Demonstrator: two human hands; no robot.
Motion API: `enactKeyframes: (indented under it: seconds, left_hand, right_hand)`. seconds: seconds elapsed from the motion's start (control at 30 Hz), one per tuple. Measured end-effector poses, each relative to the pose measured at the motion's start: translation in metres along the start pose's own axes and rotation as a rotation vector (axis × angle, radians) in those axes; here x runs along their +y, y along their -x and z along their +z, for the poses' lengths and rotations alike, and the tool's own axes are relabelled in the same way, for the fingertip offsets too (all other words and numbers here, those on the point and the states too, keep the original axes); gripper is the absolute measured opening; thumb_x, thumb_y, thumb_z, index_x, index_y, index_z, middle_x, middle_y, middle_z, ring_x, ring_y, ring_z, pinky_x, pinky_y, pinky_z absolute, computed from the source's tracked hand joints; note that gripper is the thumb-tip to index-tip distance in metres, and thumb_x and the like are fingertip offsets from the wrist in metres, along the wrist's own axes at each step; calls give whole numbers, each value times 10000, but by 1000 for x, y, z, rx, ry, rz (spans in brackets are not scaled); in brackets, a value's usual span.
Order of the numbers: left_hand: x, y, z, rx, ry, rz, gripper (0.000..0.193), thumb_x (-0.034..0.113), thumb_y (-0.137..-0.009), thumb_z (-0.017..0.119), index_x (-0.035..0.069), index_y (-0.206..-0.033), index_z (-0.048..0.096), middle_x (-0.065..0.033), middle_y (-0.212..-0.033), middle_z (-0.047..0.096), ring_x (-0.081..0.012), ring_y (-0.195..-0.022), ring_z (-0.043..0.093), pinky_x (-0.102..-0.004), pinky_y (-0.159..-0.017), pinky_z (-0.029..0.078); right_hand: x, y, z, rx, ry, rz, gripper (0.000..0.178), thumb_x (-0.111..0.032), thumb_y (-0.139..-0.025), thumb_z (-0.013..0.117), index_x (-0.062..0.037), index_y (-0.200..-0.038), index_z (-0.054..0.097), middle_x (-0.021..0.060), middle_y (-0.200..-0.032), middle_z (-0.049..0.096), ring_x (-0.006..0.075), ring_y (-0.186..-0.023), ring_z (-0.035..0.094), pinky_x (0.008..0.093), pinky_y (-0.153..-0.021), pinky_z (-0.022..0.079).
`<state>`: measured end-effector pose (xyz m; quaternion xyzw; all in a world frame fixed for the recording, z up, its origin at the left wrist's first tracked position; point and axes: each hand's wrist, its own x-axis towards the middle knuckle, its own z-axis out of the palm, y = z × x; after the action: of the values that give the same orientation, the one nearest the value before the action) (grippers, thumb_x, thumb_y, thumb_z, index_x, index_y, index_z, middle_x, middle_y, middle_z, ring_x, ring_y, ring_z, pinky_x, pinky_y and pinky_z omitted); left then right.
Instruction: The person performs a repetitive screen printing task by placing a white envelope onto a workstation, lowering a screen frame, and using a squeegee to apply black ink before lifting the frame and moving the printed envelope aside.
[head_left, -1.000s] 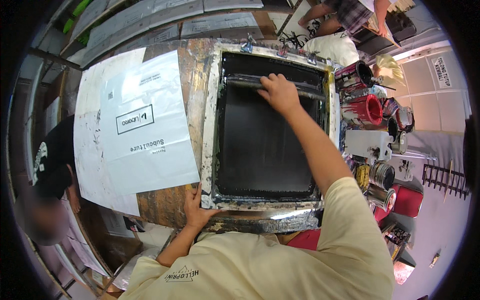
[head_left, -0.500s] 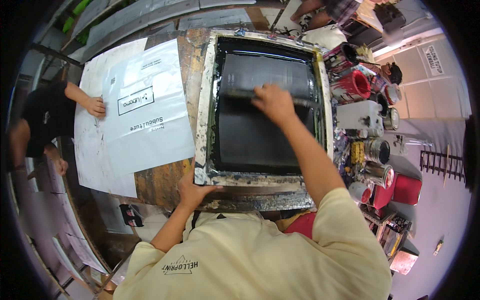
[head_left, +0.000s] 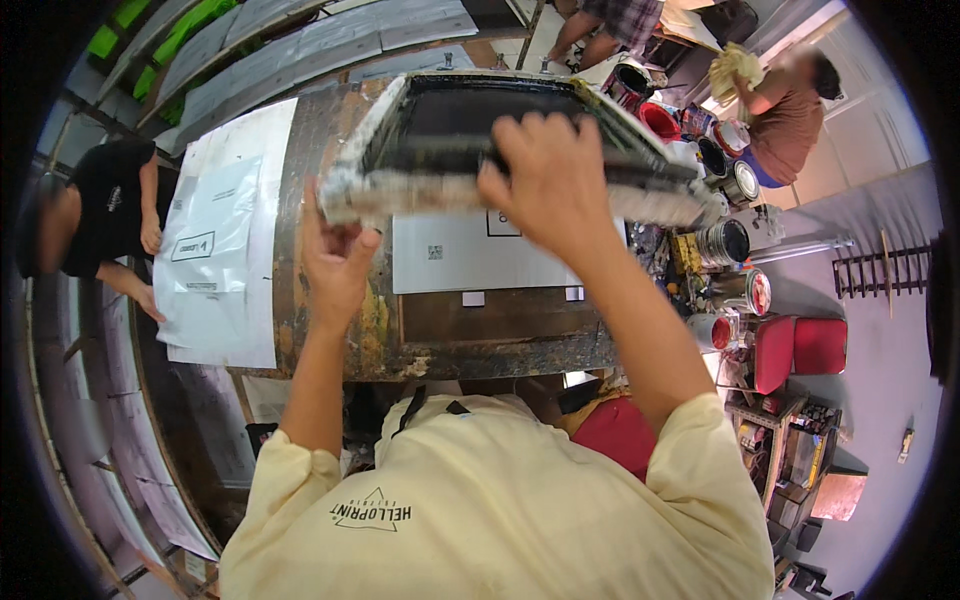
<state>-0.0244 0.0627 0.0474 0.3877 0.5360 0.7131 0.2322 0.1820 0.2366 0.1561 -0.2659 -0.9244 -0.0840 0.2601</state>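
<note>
A wooden screen-printing frame point(head_left: 440, 196) is tilted up, its near edge raised off the worktable. My left hand point(head_left: 335, 262) is closed at its near left corner. Inside the frame, a dark, ink-stained squeegee point(head_left: 430, 160) lies along the near side. My right hand point(head_left: 550, 180) is closed over the squeegee, and its fingertips are slightly blurred. Dark mesh point(head_left: 460, 112) shows behind the squeegee. Beneath the raised frame lies a white printed plastic sheet point(head_left: 520, 272) with a small square code and a boxed mark, partly hidden by the frame and my right hand.
On the left, a co-worker in black point(head_left: 110, 200) has both hands at another printed plastic sheet point(head_left: 215, 275) on a white board point(head_left: 265, 150). Ink cans point(head_left: 722, 242) crowd the right side. Racks with sheets point(head_left: 270, 65) stand behind. Another person point(head_left: 790, 120) holds yellowish cloth at the far right.
The frame was flat and now its near edge is lifted, exposing the sheet below. My right hand and squeegee came to the near side. The co-worker's sheet shifted left, away from the frame.
</note>
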Motion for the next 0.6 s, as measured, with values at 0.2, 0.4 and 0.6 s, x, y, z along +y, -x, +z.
enactKeyframes:
  seconds: [0.2,0.4,0.6]
  left_hand:
    - [-147,33,-77,-437,-675,-196,308,258,-905,845,90,-1117,698,-76,-1136,668,-220,-989,645,-382,-887,530]
    - [-185,37,-86,-623,-876,181,191,267,-908,801,100,-975,740,-37,-1065,696,-305,-989,646,-435,-852,531]
    - [-169,15,-70,-646,-817,36,191,236,-960,756,49,-948,720,-69,-986,684,-321,-895,664,-436,-814,541]
  right_hand:
    - [14,-71,-12,166,-17,-6,368,-434,-882,675,-76,-954,721,105,-863,713,317,-869,691,533,-856,439]
    - [42,-118,-29,50,-59,7,369,-328,-942,626,-38,-1144,731,222,-1000,729,407,-949,695,475,-872,505]
    - [53,-132,-32,34,-79,49,388,-361,-961,609,-40,-1147,724,237,-953,716,432,-924,683,473,-838,523]
